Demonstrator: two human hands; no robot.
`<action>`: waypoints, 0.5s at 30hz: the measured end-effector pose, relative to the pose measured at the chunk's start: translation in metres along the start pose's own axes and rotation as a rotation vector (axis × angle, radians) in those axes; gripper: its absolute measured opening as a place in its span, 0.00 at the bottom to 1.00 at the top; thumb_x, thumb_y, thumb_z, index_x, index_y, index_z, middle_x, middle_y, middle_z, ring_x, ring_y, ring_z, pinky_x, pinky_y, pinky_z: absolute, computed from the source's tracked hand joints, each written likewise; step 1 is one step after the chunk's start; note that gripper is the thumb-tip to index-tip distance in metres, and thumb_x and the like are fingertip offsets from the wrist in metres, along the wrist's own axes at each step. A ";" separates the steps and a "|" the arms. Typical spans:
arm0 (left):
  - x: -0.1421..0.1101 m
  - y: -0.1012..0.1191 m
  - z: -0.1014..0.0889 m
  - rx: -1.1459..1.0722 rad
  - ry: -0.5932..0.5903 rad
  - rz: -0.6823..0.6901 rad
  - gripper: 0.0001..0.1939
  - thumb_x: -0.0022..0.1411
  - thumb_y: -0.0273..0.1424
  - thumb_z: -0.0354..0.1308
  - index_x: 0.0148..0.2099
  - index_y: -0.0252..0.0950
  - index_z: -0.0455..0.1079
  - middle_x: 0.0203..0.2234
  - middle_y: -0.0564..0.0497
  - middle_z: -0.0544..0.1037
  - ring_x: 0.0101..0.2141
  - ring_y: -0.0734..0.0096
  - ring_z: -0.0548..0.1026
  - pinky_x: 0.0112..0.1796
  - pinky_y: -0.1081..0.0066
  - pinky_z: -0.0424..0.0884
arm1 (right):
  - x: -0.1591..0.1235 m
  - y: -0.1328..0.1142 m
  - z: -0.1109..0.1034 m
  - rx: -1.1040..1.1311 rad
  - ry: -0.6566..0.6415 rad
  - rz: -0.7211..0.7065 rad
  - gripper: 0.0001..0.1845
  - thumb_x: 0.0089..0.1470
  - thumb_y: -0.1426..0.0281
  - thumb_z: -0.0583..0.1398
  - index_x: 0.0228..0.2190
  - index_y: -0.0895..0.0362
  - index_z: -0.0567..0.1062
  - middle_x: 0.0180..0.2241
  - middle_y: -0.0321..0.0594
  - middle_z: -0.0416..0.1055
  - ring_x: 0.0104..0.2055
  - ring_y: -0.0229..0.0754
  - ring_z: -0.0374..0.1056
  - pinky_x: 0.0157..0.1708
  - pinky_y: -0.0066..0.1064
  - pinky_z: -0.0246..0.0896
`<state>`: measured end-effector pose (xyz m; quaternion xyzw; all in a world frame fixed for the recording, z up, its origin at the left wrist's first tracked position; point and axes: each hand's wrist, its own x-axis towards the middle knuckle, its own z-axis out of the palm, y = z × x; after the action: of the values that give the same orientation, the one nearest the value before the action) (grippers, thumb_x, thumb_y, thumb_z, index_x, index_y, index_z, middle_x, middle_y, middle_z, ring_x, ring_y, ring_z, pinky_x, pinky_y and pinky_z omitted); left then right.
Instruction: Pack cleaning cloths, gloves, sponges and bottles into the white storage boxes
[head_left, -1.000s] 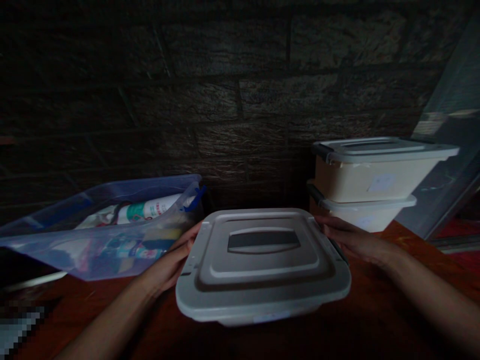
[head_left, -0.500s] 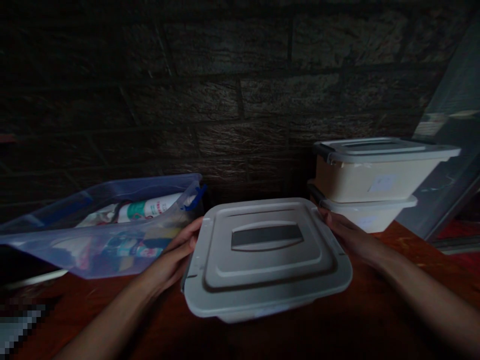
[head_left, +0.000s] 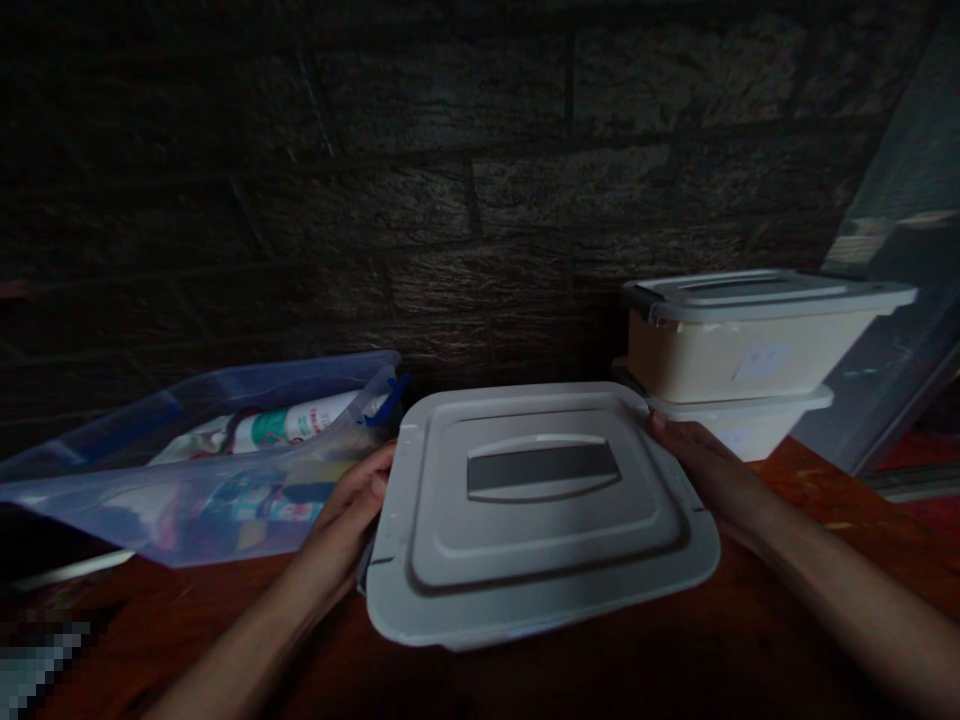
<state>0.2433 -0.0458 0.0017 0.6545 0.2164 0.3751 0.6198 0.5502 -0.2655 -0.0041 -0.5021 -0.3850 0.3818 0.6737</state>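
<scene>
A grey-lidded storage box (head_left: 540, 510) with a dark recessed handle is held between both my hands above the reddish-brown wooden surface (head_left: 787, 610). My left hand (head_left: 349, 510) grips its left side, fingers curled on the edge. My right hand (head_left: 712, 475) clasps its right side near the back corner. The box tilts slightly, its front edge toward me.
A clear blue-tinted tub (head_left: 225, 460) holding bottles and packets sits at the left. Two stacked cream boxes with grey lids (head_left: 742, 350) stand at the right, against a dark brick wall (head_left: 465, 200). A slanted glass panel (head_left: 900, 260) is at the far right.
Both hands have carried the grey-lidded box upward and a little to the right, closer to the stacked boxes.
</scene>
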 end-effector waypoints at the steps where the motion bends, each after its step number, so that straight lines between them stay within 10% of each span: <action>1: 0.000 -0.001 0.000 0.015 0.000 0.011 0.31 0.52 0.51 0.70 0.53 0.38 0.80 0.46 0.48 0.83 0.52 0.47 0.75 0.42 0.68 0.74 | -0.001 -0.001 0.001 0.016 0.005 0.012 0.21 0.61 0.53 0.63 0.33 0.58 0.83 0.26 0.40 0.79 0.26 0.40 0.74 0.29 0.29 0.67; 15: 0.001 -0.001 -0.005 0.126 -0.089 0.016 0.17 0.59 0.32 0.67 0.52 0.44 0.78 0.50 0.51 0.81 0.53 0.53 0.74 0.47 0.68 0.69 | -0.038 -0.050 -0.014 0.279 0.230 0.029 0.11 0.47 0.69 0.72 0.35 0.54 0.84 0.33 0.44 0.84 0.29 0.48 0.80 0.31 0.30 0.79</action>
<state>0.2406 -0.0420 0.0007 0.7099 0.2066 0.3363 0.5834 0.5539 -0.3153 0.0363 -0.4498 -0.2414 0.3811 0.7708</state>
